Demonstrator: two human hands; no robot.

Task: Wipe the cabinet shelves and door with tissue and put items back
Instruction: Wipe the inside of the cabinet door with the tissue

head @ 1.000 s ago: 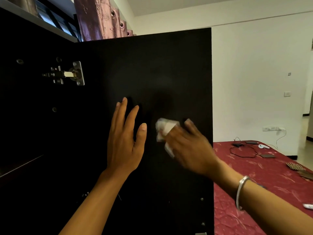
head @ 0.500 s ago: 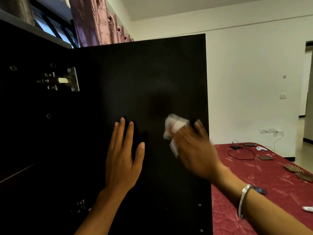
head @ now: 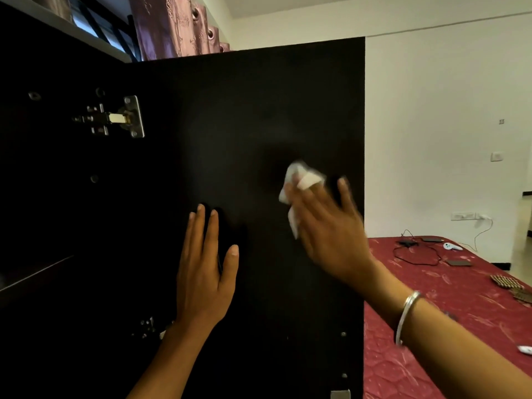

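Observation:
The black cabinet door (head: 244, 110) stands open, its inner face toward me. My left hand (head: 204, 272) lies flat against the door's lower middle with straight fingers. My right hand (head: 325, 226), blurred, presses a crumpled white tissue (head: 299, 182) against the door near its right edge; the tissue sticks out above and to the left of the fingers. A metal hinge (head: 115, 118) joins the door to the dark cabinet (head: 43, 197) on the left, where the edge of a shelf (head: 37, 276) shows faintly.
A bed with a red cover (head: 449, 306) lies right of the door, carrying cables, a white controller (head: 452, 246) and small flat items. A white wall with sockets stands behind it. Purple curtains (head: 172, 27) hang above the cabinet.
My right hand has carried the tissue rightward across the door toward its free edge. My left hand has stayed flat on the door, and the view has shifted slightly.

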